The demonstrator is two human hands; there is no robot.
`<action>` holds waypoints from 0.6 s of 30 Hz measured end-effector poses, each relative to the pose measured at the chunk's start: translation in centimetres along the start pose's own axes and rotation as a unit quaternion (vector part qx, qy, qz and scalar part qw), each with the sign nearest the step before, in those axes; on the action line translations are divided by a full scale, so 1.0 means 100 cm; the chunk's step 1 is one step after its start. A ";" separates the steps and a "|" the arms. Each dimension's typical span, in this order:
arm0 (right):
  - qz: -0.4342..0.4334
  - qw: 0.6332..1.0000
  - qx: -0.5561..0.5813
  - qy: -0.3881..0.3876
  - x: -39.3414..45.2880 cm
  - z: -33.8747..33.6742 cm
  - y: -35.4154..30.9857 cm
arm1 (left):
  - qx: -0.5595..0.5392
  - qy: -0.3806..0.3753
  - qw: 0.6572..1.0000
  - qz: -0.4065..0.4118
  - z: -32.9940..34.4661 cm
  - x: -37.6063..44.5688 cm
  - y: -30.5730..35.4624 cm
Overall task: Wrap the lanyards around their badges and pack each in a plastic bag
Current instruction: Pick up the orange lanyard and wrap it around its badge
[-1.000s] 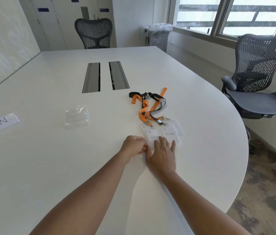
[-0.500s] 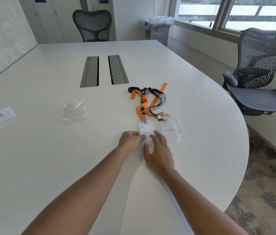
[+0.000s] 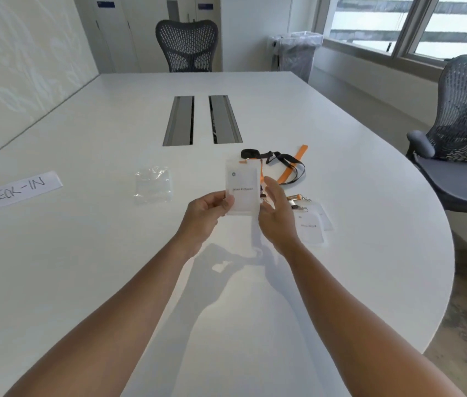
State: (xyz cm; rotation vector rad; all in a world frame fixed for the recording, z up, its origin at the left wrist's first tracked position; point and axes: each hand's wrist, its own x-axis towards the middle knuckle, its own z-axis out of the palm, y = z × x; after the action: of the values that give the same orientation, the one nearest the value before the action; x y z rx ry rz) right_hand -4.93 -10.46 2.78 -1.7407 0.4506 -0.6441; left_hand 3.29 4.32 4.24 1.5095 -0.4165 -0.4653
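Observation:
My left hand (image 3: 207,213) pinches the lower left corner of a white badge (image 3: 242,187) in a clear sleeve and holds it upright above the table. Its orange lanyard (image 3: 293,164) trails behind it to the table. My right hand (image 3: 276,213) is beside the badge's right edge, fingers apart, and I cannot tell whether it touches the badge. Two more badges (image 3: 309,227) lie flat on the table to the right, clipped to a tangle of black lanyard (image 3: 286,160) and orange strap. A small stack of clear plastic bags (image 3: 153,184) lies to the left.
A paper sign reading CHECK-IN (image 3: 11,191) lies at the far left of the white table (image 3: 341,167). Two grey cable hatches (image 3: 202,120) are set in the middle. Mesh chairs stand at the far end (image 3: 187,44) and on the right (image 3: 461,133). A lined bin (image 3: 296,54) stands beyond.
Both hands were pressed on the badges lying flat on the table. Now my left hand has lifted one badge upright off the table, and my right hand has come off the table beside it.

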 end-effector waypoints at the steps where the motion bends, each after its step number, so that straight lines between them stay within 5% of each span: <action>1: -0.013 1.000 0.004 -0.013 0.003 0.003 -0.002 | 0.004 0.003 1.000 0.008 -0.005 0.000 0.005; 7: -0.055 0.993 0.036 -0.094 0.020 0.025 -0.025 | 0.018 0.038 0.998 0.054 -0.037 0.002 0.026; 18: -0.013 0.992 0.034 -0.124 0.029 0.049 -0.048 | 0.055 0.056 0.989 0.123 -0.065 -0.001 0.052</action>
State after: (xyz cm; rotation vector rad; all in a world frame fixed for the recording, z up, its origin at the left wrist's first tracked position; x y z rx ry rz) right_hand 0.24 -7.27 7.09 -1.7358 0.2301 -0.4475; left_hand 6.80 9.91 9.29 1.5584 -0.5398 -0.1642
